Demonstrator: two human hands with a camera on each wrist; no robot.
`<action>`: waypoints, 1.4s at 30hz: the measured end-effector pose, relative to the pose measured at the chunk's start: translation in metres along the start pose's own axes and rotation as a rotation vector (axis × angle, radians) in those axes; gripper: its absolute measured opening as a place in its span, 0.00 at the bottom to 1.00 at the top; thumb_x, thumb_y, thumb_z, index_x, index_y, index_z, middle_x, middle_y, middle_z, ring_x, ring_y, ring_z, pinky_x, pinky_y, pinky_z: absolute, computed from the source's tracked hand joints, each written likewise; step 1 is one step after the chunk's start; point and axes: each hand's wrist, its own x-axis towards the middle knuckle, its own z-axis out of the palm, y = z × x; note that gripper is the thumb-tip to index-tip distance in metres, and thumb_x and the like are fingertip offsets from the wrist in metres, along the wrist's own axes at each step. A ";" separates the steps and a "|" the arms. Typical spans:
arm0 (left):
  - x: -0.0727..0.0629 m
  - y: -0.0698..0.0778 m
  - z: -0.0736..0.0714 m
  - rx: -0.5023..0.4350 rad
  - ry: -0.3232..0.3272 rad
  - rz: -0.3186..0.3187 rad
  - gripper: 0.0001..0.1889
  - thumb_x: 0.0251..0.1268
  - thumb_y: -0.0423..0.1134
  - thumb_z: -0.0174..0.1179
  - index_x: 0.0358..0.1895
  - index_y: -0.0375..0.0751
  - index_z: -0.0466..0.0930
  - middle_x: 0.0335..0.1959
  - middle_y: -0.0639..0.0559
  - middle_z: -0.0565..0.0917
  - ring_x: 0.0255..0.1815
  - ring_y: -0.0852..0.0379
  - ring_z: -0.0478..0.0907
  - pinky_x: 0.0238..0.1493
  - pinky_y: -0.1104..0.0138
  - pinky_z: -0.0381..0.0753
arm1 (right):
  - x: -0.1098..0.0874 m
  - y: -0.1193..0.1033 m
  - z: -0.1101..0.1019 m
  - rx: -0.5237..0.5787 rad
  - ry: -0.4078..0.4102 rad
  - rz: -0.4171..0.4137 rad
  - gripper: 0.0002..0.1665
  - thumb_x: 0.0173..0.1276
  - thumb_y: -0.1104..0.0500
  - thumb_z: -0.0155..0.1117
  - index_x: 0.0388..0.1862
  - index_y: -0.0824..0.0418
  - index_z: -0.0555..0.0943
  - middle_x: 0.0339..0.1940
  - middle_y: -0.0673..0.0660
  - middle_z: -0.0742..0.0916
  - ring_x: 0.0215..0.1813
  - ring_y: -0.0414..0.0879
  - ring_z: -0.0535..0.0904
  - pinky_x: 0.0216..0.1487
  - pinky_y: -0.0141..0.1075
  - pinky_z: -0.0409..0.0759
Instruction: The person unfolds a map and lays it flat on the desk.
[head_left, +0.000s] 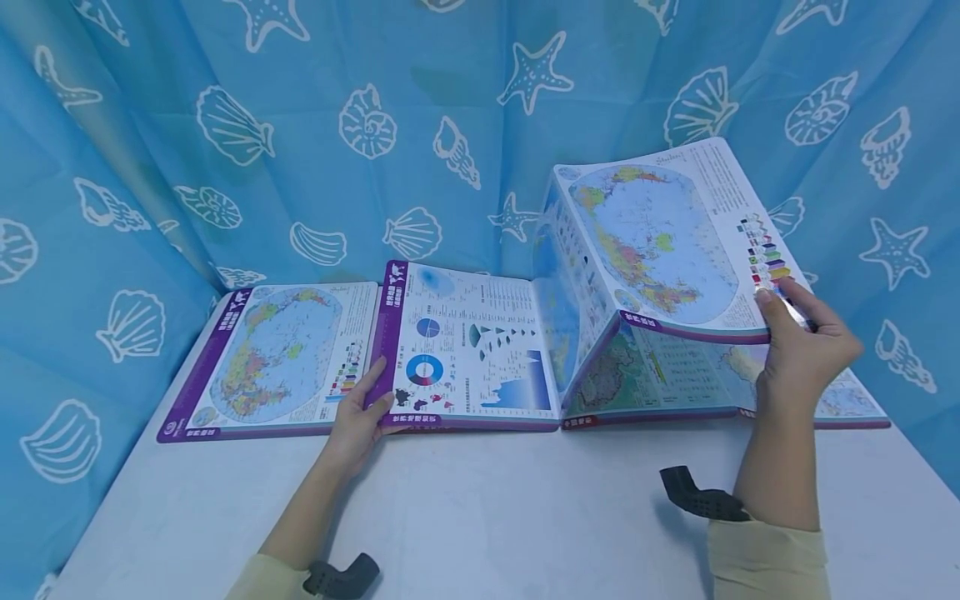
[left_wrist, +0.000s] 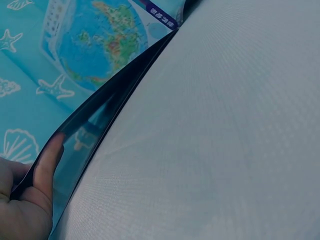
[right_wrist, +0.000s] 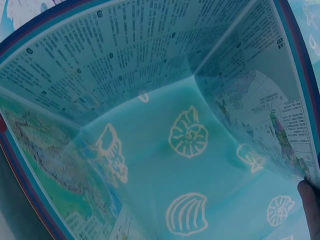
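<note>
Ideally, even tension was kept on the folding map (head_left: pixel 577 292), whose panels, partly raised above the white table (head_left: pixel 540 508), were pinched by the left hand (head_left: pixel 356 425) and right hand (head_left: pixel 810 342).

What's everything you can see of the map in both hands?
The map looks glossy and stiff, in folding panels over the table. Its left panel shows charts beside a purple strip; the middle slants up; the right, a world map, is raised, tilted. The left hand grips the left edge; the right hand pinches the right panel.
</note>
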 end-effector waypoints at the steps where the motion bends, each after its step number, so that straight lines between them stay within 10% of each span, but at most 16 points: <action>1: 0.000 0.000 0.000 -0.002 0.001 -0.002 0.31 0.74 0.29 0.39 0.75 0.59 0.49 0.74 0.44 0.54 0.69 0.39 0.64 0.53 0.60 0.79 | 0.001 0.000 -0.001 0.005 0.005 0.012 0.27 0.40 0.59 0.82 0.43 0.60 0.87 0.53 0.53 0.81 0.44 0.43 0.82 0.38 0.26 0.81; 26: -0.001 -0.003 0.000 0.060 0.021 -0.032 0.31 0.74 0.31 0.40 0.75 0.61 0.50 0.75 0.48 0.53 0.69 0.43 0.63 0.54 0.62 0.78 | 0.037 -0.005 -0.035 -0.092 0.053 0.213 0.36 0.41 0.61 0.82 0.53 0.46 0.83 0.65 0.43 0.73 0.61 0.42 0.73 0.30 0.20 0.79; 33: -0.001 -0.002 0.001 0.101 0.037 -0.039 0.30 0.75 0.32 0.41 0.74 0.62 0.50 0.75 0.49 0.52 0.71 0.43 0.62 0.55 0.61 0.77 | 0.046 -0.004 -0.045 -0.085 0.071 0.111 0.35 0.43 0.62 0.80 0.55 0.49 0.81 0.65 0.45 0.74 0.63 0.41 0.71 0.61 0.31 0.71; 42: -0.001 0.000 0.001 0.108 0.043 -0.040 0.30 0.75 0.32 0.41 0.74 0.62 0.50 0.75 0.48 0.52 0.70 0.42 0.62 0.55 0.61 0.78 | 0.059 -0.007 -0.063 -0.178 0.093 0.106 0.36 0.45 0.57 0.80 0.56 0.47 0.79 0.60 0.44 0.76 0.46 0.36 0.75 0.36 0.18 0.78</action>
